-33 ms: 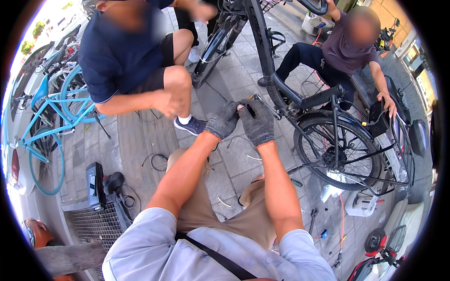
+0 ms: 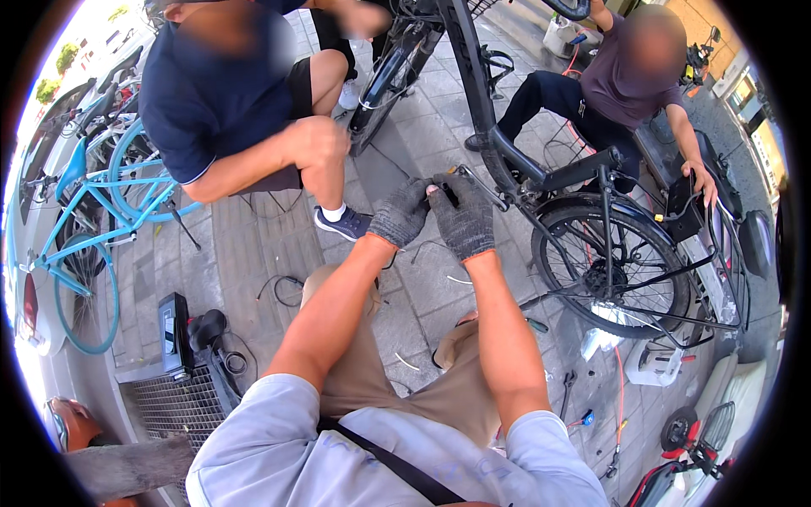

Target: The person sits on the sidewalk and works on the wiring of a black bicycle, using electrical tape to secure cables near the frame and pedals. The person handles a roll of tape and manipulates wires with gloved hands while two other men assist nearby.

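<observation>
My left hand (image 2: pixel 401 213) and my right hand (image 2: pixel 462 218), both in grey knit gloves, meet in front of me above the paving. The fingers of both hands are curled inward and almost touch. A small dark thing seems to be pinched between them, but the gloves hide most of it. Just beyond the right hand is a crank arm (image 2: pixel 484 188) of a black bicycle. Its thick frame (image 2: pixel 470 72) rises away from me, and its rear wheel (image 2: pixel 610 275) is to the right.
At left, a co-worker in a navy shirt (image 2: pixel 211 93) crouches close by. Another person in a purple shirt (image 2: pixel 629 80) sits behind the bicycle, one hand by its rack. A black battery case (image 2: pixel 174 334), a saddle (image 2: pixel 205 329), a wrench (image 2: pixel 568 390) and a white jug (image 2: pixel 652 365) lie around.
The left co-worker's hand has moved up and right onto the knee. The view has shifted slightly. My hands keep the same pose.
</observation>
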The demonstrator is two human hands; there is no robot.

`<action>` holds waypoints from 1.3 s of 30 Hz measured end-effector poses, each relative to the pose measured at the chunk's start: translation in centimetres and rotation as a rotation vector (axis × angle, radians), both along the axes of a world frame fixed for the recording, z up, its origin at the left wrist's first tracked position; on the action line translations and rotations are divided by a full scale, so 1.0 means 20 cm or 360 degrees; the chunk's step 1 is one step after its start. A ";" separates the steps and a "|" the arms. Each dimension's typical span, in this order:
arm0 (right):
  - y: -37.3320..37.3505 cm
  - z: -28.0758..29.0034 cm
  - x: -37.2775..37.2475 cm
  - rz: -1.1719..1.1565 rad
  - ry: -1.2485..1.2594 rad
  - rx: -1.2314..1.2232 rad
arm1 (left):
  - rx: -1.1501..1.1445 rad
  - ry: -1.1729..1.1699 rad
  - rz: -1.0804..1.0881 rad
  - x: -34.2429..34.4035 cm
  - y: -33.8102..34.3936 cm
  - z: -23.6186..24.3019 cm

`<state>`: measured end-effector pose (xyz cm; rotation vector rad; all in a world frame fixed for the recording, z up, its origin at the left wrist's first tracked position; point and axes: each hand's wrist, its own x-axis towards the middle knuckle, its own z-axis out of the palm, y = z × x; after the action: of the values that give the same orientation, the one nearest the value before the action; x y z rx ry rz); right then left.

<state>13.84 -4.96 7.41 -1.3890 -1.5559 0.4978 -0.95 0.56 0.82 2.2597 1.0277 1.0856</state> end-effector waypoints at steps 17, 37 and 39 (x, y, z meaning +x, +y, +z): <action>0.04 -0.05 -0.05 0.0063 -0.0103 0.0044 | -0.0168 -0.0996 0.0396 -0.07 0.34 0.03; 0.10 -0.05 -0.20 0.0184 0.0030 -0.0117 | -0.0927 -0.2064 0.0175 -0.22 0.55 0.22; 0.10 -0.05 -0.21 0.0187 0.0040 -0.0120 | -0.0775 -0.1826 0.0325 -0.23 0.59 0.20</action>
<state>9.55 -3.06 6.50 -1.3481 -1.6193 0.6489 -5.58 12.26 4.89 0.8718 0.8415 1.6519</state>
